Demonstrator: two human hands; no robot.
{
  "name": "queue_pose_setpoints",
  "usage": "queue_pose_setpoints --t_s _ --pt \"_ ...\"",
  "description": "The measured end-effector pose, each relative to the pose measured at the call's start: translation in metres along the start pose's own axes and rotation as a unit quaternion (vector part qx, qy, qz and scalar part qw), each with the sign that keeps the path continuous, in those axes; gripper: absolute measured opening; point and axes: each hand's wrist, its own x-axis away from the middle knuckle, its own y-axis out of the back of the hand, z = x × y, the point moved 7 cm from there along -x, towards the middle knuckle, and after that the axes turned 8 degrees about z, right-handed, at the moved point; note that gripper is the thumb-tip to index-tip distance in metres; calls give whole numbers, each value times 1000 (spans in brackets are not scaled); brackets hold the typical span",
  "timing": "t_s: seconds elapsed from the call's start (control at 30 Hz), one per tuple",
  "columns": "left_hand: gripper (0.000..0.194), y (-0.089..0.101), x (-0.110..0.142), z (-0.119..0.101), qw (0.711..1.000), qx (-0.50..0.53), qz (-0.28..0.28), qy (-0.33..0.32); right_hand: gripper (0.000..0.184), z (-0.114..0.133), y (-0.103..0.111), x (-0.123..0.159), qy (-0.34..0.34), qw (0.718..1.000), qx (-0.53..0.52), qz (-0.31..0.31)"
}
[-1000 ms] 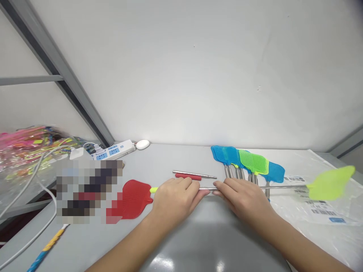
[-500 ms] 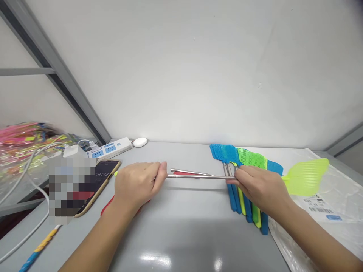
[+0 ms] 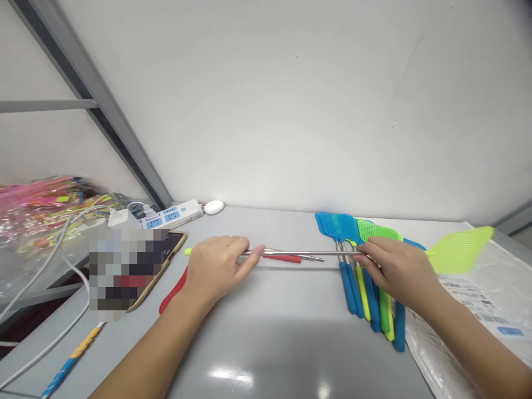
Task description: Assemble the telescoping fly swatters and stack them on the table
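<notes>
Both the left hand (image 3: 216,267) and right hand (image 3: 399,271) are pinching the steel shaft (image 3: 303,253) of a green fly swatter (image 3: 459,250) level above the bench (image 3: 286,354), spaced well apart for steady support, the left near its yellow grip (image 3: 188,251), the right across blue swatters (image 3: 366,293).

- Passage: I read open grey tabletop (image 3: 274,338) between my left hand (image 3: 216,266) and right hand (image 3: 399,271), on my side of the steel swatter shaft (image 3: 299,253).
- Obstruction, right: I log a row of blue and green swatter handles (image 3: 366,293) beneath the right hand.
- Obstruction, left: I log a phone (image 3: 170,249) and red swatter (image 3: 172,291) just beside the left hand.
- Obstruction, ahead: I log a steel rod with a red grip (image 3: 282,257) just beyond the shaft.
</notes>
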Motion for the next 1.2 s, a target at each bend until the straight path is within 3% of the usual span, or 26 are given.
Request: queue_pose_setpoints --t_s 0.1,0.23,0.37,0.53,0.77,1.2 --pt "42 -1 0 -26 999 29 12 -36 26 17 7 -1 9 1000 -4 -21" --pt "39 -5 3 -63 992 61 21 -111 32 56 9 -2 42 999 -16 -17" --pt "33 -16 6 -78 986 73 39 -146 33 76 3 -2 39 999 -22 -4" --pt "18 -27 9 -93 970 76 99 -206 25 80 -2 0 51 998 -28 1" --pt "18 -24 9 -92 969 76 105 -208 20 78 0 0 60 998 -24 -4" --pt "25 -15 2 -82 975 55 23 -213 34 72 0 -8 56 998 -32 10"
